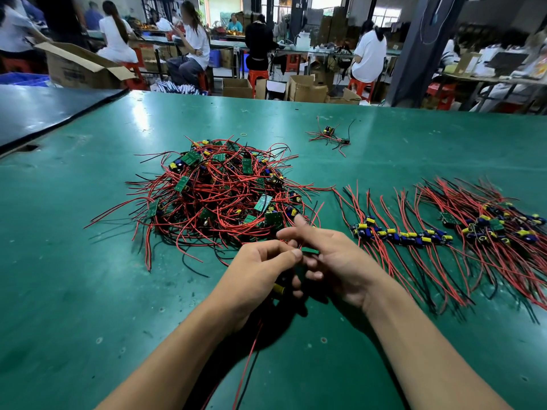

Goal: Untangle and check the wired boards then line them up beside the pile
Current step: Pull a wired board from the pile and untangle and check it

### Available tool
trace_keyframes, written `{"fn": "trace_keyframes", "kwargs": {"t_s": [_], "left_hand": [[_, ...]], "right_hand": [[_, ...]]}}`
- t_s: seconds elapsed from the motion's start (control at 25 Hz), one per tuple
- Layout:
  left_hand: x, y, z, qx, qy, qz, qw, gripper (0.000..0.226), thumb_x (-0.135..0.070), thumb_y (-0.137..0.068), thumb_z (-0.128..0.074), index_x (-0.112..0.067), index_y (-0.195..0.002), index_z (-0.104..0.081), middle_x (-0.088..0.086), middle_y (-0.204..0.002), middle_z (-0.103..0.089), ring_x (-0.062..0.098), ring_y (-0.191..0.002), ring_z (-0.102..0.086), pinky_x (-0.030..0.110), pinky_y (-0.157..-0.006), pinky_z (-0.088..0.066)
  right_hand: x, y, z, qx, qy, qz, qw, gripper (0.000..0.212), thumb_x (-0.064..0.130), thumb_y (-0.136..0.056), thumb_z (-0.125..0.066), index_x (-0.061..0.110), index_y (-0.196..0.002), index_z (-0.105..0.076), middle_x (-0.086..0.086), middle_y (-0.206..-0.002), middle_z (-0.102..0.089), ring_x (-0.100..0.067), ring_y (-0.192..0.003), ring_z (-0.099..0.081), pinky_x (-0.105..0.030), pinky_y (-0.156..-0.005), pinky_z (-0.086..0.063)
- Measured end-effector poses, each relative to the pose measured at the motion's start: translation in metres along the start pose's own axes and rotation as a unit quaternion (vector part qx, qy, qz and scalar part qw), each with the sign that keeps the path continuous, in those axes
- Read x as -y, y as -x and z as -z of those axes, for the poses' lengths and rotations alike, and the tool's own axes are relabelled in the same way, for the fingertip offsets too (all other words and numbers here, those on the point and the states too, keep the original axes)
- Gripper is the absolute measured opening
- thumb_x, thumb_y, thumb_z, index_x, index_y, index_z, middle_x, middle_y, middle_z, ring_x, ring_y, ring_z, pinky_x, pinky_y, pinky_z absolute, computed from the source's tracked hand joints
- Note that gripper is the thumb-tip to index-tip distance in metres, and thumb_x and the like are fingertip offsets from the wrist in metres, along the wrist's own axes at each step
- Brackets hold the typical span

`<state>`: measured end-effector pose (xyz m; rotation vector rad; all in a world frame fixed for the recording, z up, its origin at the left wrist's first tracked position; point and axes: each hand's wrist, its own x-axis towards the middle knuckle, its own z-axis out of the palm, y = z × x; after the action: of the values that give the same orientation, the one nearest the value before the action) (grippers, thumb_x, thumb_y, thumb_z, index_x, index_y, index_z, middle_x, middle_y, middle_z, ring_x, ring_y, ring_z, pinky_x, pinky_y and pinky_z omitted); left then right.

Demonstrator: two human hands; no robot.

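A: Where's the current board?
B: One wired board is in the left hand, fingers curled round it and thumb on top, just in front of the pile. Its leads, red and black, trail toward the near table edge.
A: Right hand?
B: The right hand is against the left. Two fingers straight, the rest curled. Can't tell if it pinches anything.
A: Sorted ones?
B: A row lies right of the pile on the green table, with a denser batch further right. A small cluster sits well behind.
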<state>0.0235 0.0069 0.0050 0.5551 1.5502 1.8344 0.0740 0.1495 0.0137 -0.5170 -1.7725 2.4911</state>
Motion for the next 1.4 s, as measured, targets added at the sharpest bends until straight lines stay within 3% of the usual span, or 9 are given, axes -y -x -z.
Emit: {"fn": "trace_keyframes", "kwargs": {"t_s": [0.16,0.4,0.64,0.84,1.0,1.16,1.24,1.4], "left_hand": [[0.002,-0.001,-0.001,0.0,-0.009,-0.003,1.0,0.023,-0.009,-0.094,-0.059,0.013,-0.088,-0.06,0.021,-0.074,-0.064,0.017,-0.048,-0.056,0.028,-0.049,-0.053],[-0.002,0.0,0.003,0.027,-0.081,-0.01,0.996,0.021,-0.009,-0.091,-0.061,-0.01,-0.071,-0.066,0.011,-0.054,-0.059,0.022,-0.05,-0.062,0.021,-0.05,-0.048],[-0.003,0.0,0.003,0.05,-0.079,-0.015,0.996,0.019,-0.011,-0.092,-0.061,-0.009,-0.073,-0.067,0.01,-0.054,-0.06,0.022,-0.052,-0.062,0.024,-0.054,-0.049],[-0.006,0.002,0.001,0.044,-0.073,-0.004,0.996,0.017,-0.015,-0.092,-0.062,-0.009,-0.077,-0.068,0.011,-0.058,-0.062,0.021,-0.054,-0.062,0.026,-0.057,-0.05],[-0.009,0.0,-0.004,-0.011,0.021,0.033,0.999,0.027,-0.03,-0.096,-0.058,-0.005,-0.097,-0.065,0.014,-0.074,-0.07,0.022,-0.056,-0.064,0.027,-0.052,-0.052],[-0.015,-0.007,0.0,-0.062,0.129,0.035,0.989,0.046,-0.047,-0.097,-0.044,-0.008,-0.115,-0.062,0.016,-0.1,-0.074,0.024,-0.076,-0.072,0.036,-0.068,-0.059],[-0.016,-0.009,0.002,-0.065,0.157,0.031,0.985,0.052,-0.053,-0.096,-0.041,-0.013,-0.123,-0.059,0.015,-0.11,-0.072,0.024,-0.094,-0.071,0.042,-0.085,-0.057],[-0.014,-0.01,0.003,-0.046,0.171,0.03,0.984,0.053,-0.057,-0.097,-0.034,-0.023,-0.133,-0.053,0.003,-0.124,-0.068,0.019,-0.107,-0.068,0.039,-0.102,-0.046]], "right_hand": [[-0.005,-0.001,-0.001,-0.002,0.04,-0.002,0.999,0.033,0.039,-0.095,-0.063,0.008,-0.092,-0.076,-0.002,-0.05,-0.042,-0.011,-0.032,-0.045,-0.019,-0.037,-0.033],[-0.004,-0.009,0.013,-0.101,0.072,0.056,0.991,0.039,0.041,-0.097,-0.061,0.011,-0.081,-0.079,-0.004,-0.067,-0.048,-0.009,-0.041,-0.033,-0.017,-0.037,-0.023],[-0.004,-0.012,0.016,-0.152,0.047,0.123,0.979,0.033,0.037,-0.095,-0.065,0.012,-0.078,-0.08,0.001,-0.07,-0.057,-0.007,-0.041,-0.034,-0.017,-0.036,-0.025],[0.0,-0.014,0.016,-0.154,-0.012,0.064,0.986,0.058,0.049,-0.1,-0.051,0.013,-0.062,-0.075,0.001,-0.06,-0.055,-0.007,-0.04,-0.035,-0.019,-0.036,-0.027],[0.004,-0.008,0.023,-0.121,-0.032,0.075,0.989,0.051,0.06,-0.071,-0.074,0.011,-0.084,-0.078,0.004,-0.066,-0.061,-0.006,-0.043,-0.038,-0.017,-0.035,-0.03],[0.001,-0.002,0.015,-0.078,0.104,0.06,0.99,0.057,0.061,-0.059,-0.084,0.015,-0.088,-0.069,0.005,-0.067,-0.064,-0.009,-0.047,-0.049,-0.019,-0.04,-0.038],[-0.003,0.0,0.007,-0.074,0.179,0.093,0.977,0.062,0.06,-0.057,-0.089,0.016,-0.094,-0.064,0.006,-0.068,-0.063,-0.01,-0.052,-0.053,-0.02,-0.045,-0.041],[-0.006,0.001,0.0,-0.096,0.266,0.15,0.947,0.049,0.034,-0.067,-0.09,0.028,-0.105,-0.058,0.005,-0.074,-0.065,-0.011,-0.057,-0.062,-0.028,-0.055,-0.052]]}}
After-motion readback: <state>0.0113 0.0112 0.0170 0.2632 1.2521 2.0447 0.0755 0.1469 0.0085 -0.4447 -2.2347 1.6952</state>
